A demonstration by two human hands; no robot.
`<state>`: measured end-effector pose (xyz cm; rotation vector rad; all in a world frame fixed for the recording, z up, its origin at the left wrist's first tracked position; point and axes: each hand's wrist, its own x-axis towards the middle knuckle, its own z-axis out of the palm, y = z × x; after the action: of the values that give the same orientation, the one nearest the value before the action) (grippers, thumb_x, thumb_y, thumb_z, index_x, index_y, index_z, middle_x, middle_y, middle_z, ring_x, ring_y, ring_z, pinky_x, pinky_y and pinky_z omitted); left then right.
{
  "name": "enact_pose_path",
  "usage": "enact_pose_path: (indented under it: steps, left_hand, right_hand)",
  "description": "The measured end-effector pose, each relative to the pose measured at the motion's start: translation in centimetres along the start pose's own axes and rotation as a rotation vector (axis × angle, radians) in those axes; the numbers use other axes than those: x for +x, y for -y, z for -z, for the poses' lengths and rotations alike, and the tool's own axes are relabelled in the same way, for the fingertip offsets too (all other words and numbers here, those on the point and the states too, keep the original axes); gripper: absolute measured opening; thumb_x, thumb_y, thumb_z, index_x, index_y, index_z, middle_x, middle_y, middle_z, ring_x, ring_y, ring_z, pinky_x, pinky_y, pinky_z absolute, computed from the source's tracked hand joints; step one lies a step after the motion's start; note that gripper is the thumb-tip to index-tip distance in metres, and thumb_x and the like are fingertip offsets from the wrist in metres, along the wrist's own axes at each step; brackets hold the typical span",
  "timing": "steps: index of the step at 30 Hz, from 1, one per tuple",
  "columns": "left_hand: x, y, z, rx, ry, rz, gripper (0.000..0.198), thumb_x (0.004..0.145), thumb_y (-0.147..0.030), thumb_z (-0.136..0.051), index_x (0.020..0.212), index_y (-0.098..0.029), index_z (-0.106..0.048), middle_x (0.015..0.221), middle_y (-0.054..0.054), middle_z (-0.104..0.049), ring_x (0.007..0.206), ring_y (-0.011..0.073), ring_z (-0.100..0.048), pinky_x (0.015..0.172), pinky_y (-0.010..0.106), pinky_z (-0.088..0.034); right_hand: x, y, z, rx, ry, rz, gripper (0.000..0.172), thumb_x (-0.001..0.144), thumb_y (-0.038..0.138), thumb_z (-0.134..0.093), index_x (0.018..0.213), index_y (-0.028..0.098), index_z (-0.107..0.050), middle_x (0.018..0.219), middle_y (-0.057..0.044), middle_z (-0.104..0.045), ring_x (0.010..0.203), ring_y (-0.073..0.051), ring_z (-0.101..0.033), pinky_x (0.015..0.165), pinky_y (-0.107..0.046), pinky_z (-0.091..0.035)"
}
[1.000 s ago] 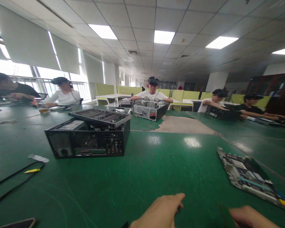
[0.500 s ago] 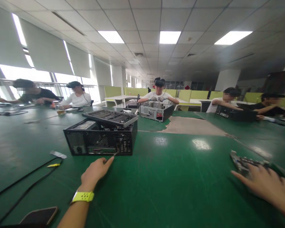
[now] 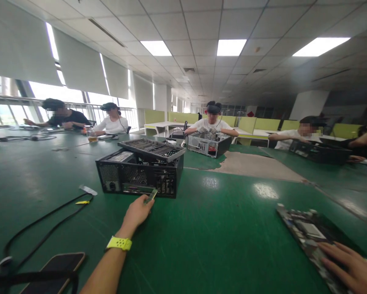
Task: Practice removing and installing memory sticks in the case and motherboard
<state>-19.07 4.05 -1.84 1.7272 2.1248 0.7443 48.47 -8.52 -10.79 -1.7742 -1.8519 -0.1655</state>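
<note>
My left hand (image 3: 138, 215) pinches a RAM stick (image 3: 152, 195), a thin green strip, just in front of an open computer case (image 3: 140, 179). The black case lies on its side with its rear panel towards me, and a loose metal panel (image 3: 155, 149) rests tilted on top. At the lower right, my right hand (image 3: 351, 265) holds a motherboard (image 3: 310, 230) on the table, its fingers across the near part and covering some of it. The underside of the grip is hidden.
Black cable (image 3: 45, 212) with a yellow tag and a phone (image 3: 54, 269) lie at my left. Across the green table (image 3: 220, 232), a person (image 3: 212, 122) works on another open case (image 3: 207, 145). More people sit left and right; a glass (image 3: 92, 136) stands far left.
The RAM stick in my left hand has tilted up and shows more. The motherboard has turned and come nearer, towards the left, with my right hand on it. The view has swung left.
</note>
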Motion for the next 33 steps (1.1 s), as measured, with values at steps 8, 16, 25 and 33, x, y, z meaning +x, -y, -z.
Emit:
enact_pose_path:
  steps: [8,16,25,33]
  left_hand:
    - [-4.3,-8.3,-2.8,-0.123,0.178,-0.402,0.030,0.079,-0.046,-0.052,0.079,-0.017,-0.059,0.074,0.001,-0.063,0.069,0.0175,-0.055,0.059,0.023,-0.036]
    - [-10.7,-13.8,-5.0,0.097,0.421,-0.790,0.017,0.080,-0.038,-0.057,0.084,-0.024,-0.066,0.079,0.001,-0.066,0.077,0.0191,-0.059,0.065,0.025,-0.036]
    - [-9.1,-13.2,-4.7,-0.054,0.295,-0.771,0.018,0.082,-0.035,-0.056,0.073,-0.020,-0.062,0.080,0.000,-0.062,0.078,0.0153,-0.056,0.066,0.022,-0.037]
    - [-3.0,-7.2,3.3,0.243,0.071,-0.214,0.025,0.078,-0.043,-0.054,0.073,-0.020,-0.063,0.071,0.003,-0.064,0.069,0.0210,-0.058,0.061,0.027,-0.038]
  right_hand:
    - [-2.5,20.8,-1.0,0.284,0.516,0.442,0.035,0.084,0.043,-0.057,0.119,0.041,-0.060,0.124,0.001,-0.061,0.130,-0.030,-0.038,0.107,-0.054,-0.029]
    - [1.2,29.9,2.4,0.413,0.566,0.265,0.014,0.084,0.032,-0.057,0.083,0.025,-0.070,0.090,0.000,-0.072,0.098,-0.020,-0.063,0.090,-0.032,-0.044]
    - [1.9,29.3,-3.2,0.378,0.275,-0.073,0.048,0.078,0.037,-0.059,0.121,0.017,-0.055,0.118,-0.010,-0.060,0.108,-0.024,-0.055,0.095,-0.035,-0.040]
    - [2.1,29.8,-2.2,0.359,0.303,-0.049,0.027,0.079,0.037,-0.058,0.098,0.019,-0.066,0.100,-0.007,-0.066,0.097,-0.024,-0.058,0.088,-0.034,-0.041]
